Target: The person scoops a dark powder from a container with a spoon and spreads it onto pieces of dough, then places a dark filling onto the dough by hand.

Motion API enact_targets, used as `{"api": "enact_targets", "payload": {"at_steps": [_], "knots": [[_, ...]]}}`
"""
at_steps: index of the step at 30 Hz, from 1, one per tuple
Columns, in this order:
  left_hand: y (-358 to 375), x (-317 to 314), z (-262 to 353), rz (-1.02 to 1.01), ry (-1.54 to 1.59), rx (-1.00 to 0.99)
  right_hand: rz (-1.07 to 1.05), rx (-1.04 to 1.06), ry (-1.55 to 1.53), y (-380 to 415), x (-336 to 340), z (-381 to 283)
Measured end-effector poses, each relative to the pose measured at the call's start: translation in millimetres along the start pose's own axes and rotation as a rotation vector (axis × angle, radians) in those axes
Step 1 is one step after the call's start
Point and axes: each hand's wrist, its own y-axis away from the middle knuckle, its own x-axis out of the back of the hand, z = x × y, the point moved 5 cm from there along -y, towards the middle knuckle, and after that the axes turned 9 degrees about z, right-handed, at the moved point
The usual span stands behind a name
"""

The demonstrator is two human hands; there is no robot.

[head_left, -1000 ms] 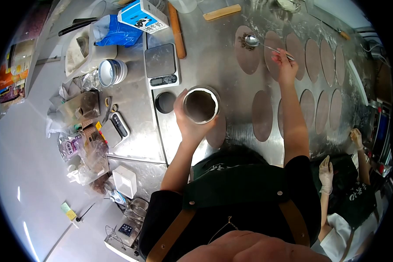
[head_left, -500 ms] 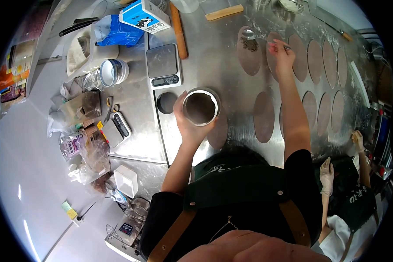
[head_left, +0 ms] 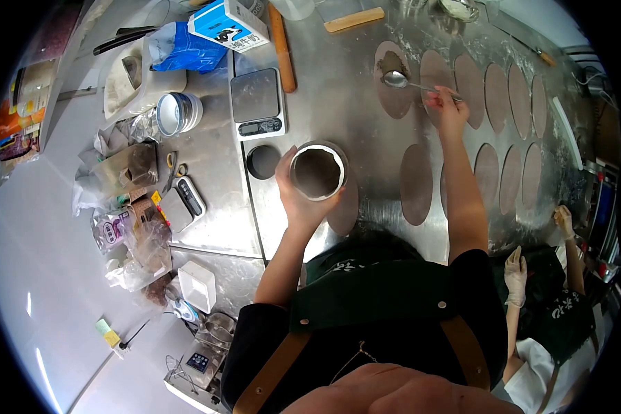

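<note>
My left hand [head_left: 298, 190] is wrapped round a round tub [head_left: 316, 171] with a white inner edge and dark contents. In my right hand [head_left: 450, 107] is a metal spoon [head_left: 395, 79], its bowl resting on or just over an oval sheet of brown dough [head_left: 397, 105] at the upper middle. Dark filling [head_left: 391, 56] lies spread on that sheet near the spoon. Below my right forearm and to the right, several more brown ovals [head_left: 416, 185] lie in two rows on the steel table. Part of another oval [head_left: 345, 210] shows beneath the tub and left hand.
Left of the tub are a digital scale [head_left: 257, 100], a rolling pin [head_left: 281, 52] and a dark round container [head_left: 262, 162]. A milk carton [head_left: 229, 26] stands at the back. A co-worker's gloved hands [head_left: 516, 276] are at the lower right. A wooden-edged scraper [head_left: 354, 20] lies at the top.
My right hand has moved slightly down with the spoon. The spoon's bowl has come down across the filling, which is now smeared towards the sheet's top. My left hand stays put.
</note>
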Motion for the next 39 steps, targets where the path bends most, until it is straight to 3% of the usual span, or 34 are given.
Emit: {"api": "enact_targets", "payload": {"at_steps": [7, 17, 26, 35, 39], "knots": [[3, -2, -7, -0.016, 0.006, -0.011, 0.002, 0.011, -0.039, -20, 16, 2], [0, 0, -5, -0.011, 0.003, -0.023, -0.053, -0.045, -0.064, -35, -13, -6], [1, 1, -1, -0.022, -0.01, -0.037, 0.033, -0.094, -0.01, -58, -21, 10], [5, 0, -4, 0.008, 0.047, 0.047, 0.017, -0.139, -0.012, -20, 12, 13], [5, 1, 0, -0.031, -0.006, -0.028, 0.014, -0.164, 0.008, -4, 23, 12]]}}
